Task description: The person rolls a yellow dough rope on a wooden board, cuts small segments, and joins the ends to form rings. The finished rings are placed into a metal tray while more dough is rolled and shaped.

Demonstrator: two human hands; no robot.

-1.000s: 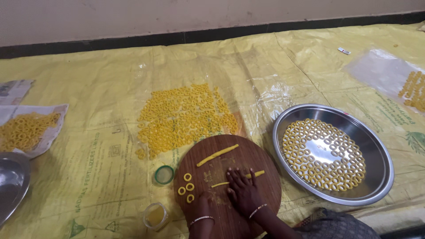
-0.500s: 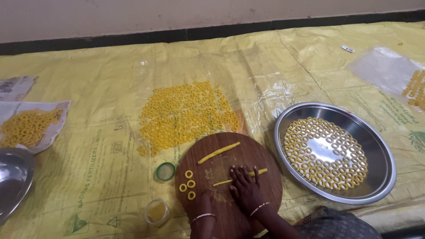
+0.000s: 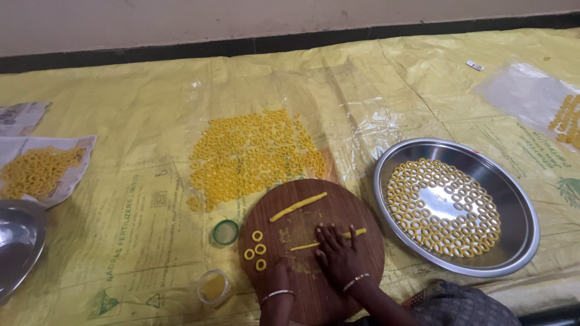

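A round wooden board [image 3: 350,211] lies in front of me. My right hand [image 3: 336,255] rests palm down on a thin yellow dough strip [image 3: 357,232] on the board, fingers spread over it. My left hand [image 3: 279,276] rests on the board's near left part, fingers curled, close to several small dough rings [image 3: 257,246]. A second, thicker dough strip [image 3: 298,206] lies on the far side of the board, untouched.
A steel tray [image 3: 519,211] with several dough rings sits to the right. More rings [image 3: 248,154] are spread on the yellow sheet beyond the board and on paper [image 3: 37,170] at left. A green-rimmed lid [image 3: 226,232], a small jar [image 3: 214,287] and a steel plate [image 3: 15,250] lie at left.
My right hand has slid slightly forward over the thin dough strip. The view has shifted a little; nothing else moved.
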